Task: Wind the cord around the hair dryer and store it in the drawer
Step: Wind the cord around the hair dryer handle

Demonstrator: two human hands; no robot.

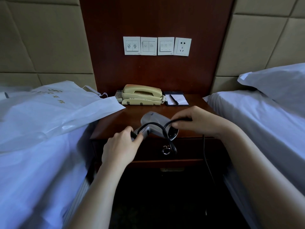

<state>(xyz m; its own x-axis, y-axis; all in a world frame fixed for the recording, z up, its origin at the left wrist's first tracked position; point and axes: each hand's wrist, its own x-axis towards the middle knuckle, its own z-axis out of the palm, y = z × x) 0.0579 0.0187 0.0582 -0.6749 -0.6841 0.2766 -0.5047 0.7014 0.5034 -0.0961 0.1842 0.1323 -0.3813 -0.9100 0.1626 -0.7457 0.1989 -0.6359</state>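
Dryer (155, 120) just above closed drawer (189, 150) | left hand (120, 146) grips handle (146, 131) | right hand (196, 123) pinches cord (204, 149) | roughly one loop on, tail hangs past drawer front | to do: finish winding, open drawer, stow

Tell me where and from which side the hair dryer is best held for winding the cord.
By its handle, from the left, as the left hand grips it: slim, it juts left, leaving the barrel free for the cord the right hand holds.
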